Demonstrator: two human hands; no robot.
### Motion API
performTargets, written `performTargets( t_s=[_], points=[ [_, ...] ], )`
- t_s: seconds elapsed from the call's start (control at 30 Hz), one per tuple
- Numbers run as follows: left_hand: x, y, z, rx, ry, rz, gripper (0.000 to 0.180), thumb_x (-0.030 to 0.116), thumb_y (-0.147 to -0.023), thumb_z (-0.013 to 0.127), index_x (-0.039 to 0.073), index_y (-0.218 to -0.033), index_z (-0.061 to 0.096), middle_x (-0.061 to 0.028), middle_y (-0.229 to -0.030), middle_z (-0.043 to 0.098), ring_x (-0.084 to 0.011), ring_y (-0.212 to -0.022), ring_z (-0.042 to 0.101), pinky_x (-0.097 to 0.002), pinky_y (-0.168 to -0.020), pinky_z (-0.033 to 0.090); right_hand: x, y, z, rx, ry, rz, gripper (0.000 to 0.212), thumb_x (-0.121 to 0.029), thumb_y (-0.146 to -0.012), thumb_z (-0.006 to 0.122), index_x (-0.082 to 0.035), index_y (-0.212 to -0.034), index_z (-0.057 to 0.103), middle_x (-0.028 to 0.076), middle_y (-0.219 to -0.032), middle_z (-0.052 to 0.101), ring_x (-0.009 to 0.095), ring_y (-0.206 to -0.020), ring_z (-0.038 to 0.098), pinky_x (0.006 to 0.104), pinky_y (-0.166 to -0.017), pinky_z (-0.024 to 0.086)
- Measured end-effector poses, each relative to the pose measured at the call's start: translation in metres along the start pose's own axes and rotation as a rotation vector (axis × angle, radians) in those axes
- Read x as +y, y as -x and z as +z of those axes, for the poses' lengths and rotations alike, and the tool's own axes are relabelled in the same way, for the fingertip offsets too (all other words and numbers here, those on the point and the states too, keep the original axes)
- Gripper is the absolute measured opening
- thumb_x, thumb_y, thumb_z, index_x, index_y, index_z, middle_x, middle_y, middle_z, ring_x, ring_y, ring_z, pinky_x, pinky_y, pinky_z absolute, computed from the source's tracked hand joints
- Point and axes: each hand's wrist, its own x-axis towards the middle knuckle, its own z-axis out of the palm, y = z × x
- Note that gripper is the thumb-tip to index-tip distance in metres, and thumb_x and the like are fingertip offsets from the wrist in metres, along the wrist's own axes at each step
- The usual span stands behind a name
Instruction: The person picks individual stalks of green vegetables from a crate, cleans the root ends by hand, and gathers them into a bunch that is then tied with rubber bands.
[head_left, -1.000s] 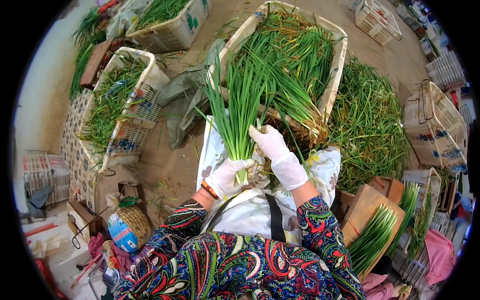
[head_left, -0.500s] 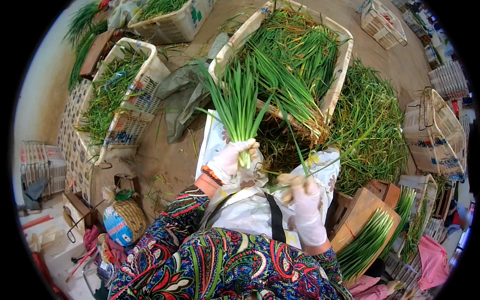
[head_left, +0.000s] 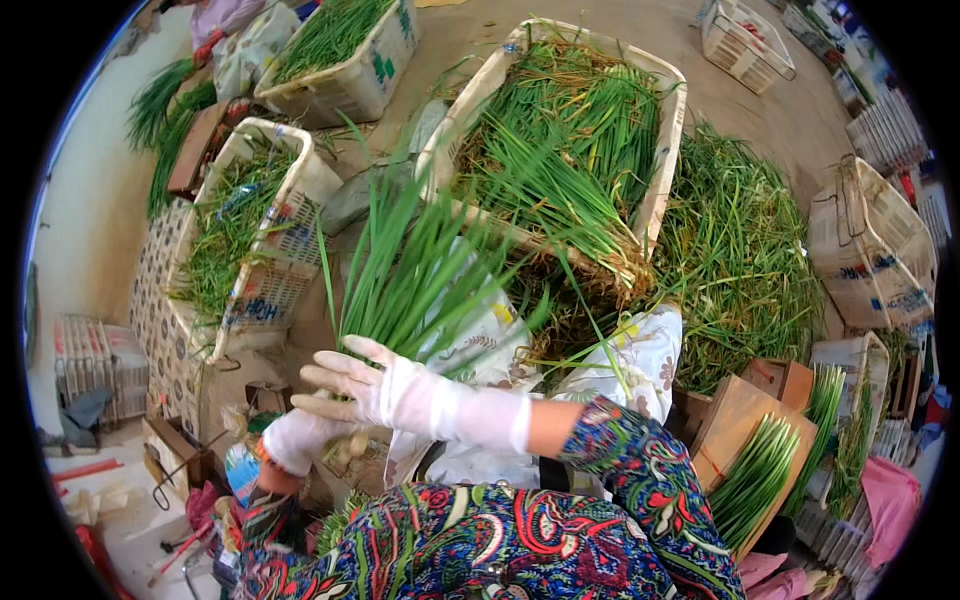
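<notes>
My left hand (head_left: 300,440), in a whitish glove, grips a bunch of long green chives (head_left: 400,280) low down, on the left of my lap. The leaves fan up and away, partly blurred. My gloved right hand (head_left: 370,388) reaches across my body and lies over the base of the bunch, fingers stretched and a little apart. It hides the lower stalks and part of my left hand. Beyond my lap, a big white crate (head_left: 668,150) holds more chives, with a root-ended clump (head_left: 590,215) leaning over its near edge.
A large heap of loose leaves (head_left: 740,260) lies right of the crate. Another crate with trimmings (head_left: 325,180) stands at left. To my right, trimmed chives (head_left: 755,470) rest on a wooden stand (head_left: 705,450). A patterned white apron (head_left: 635,365) covers my knees.
My left hand has drawn the bunch left and nearer to me. My right hand has come from the right side across to the bunch, its fingers now spread out.
</notes>
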Motion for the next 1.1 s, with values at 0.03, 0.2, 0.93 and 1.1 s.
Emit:
performTargets(
  t_s=[0.03,0.2,0.93,1.1],
  points=[
    [0.019,0.017,-0.015,-0.181,0.575,-0.352,0.051,0.011,-0.064,0.069,0.010,-0.113,0.054,-0.0082,-0.102,0.056,-0.0218,-0.102,0.051,-0.0344,-0.085,0.042,0.001,-0.014,0.012,0.100,0.023,-0.104,0.058,-0.028,-0.081,0.040,-0.027,-0.137,0.025,0.006,-0.139,0.031,0.025,-0.129,0.029,0.0492,-0.106,0.017],
    [0.055,0.034,-0.046,-0.170,1.542,-0.922,0.040,0.012,-0.068,0.071,0.001,-0.103,0.054,-0.0064,-0.082,0.057,-0.0164,-0.076,0.055,-0.0295,-0.065,0.044,0.011,-0.021,-0.009,-0.004,-0.094,-0.096,0.066,-0.024,-0.076,0.049,-0.022,-0.137,0.024,0.006,-0.121,0.046,0.029,-0.121,0.038,0.0489,-0.098,0.025],
    [0.073,-0.282,-0.054,-0.494,1.164,-0.156,0.025,0.020,-0.081,0.057,-0.004,-0.088,0.055,-0.0058,-0.075,0.057,-0.0084,-0.052,0.048,-0.0206,-0.046,0.037,-0.232,0.258,-0.314,0.294,0.938,2.026,0.042,-0.006,-0.074,0.060,-0.013,-0.114,0.048,0.014,-0.093,0.062,0.033,-0.081,0.062,0.0377,-0.065,0.049],
    [0.186,-0.382,0.018,-0.312,0.734,0.323,0.056,0.002,-0.075,0.063,0.005,-0.127,0.042,0.0003,-0.076,0.053,-0.0060,-0.067,0.049,-0.0187,-0.061,0.042,-0.257,0.395,-0.290,0.492,0.919,2.421,0.042,-0.024,-0.078,0.062,-0.010,-0.112,0.042,0.022,-0.085,0.061,0.040,-0.078,0.059,0.0465,-0.066,0.046]
  ],
)
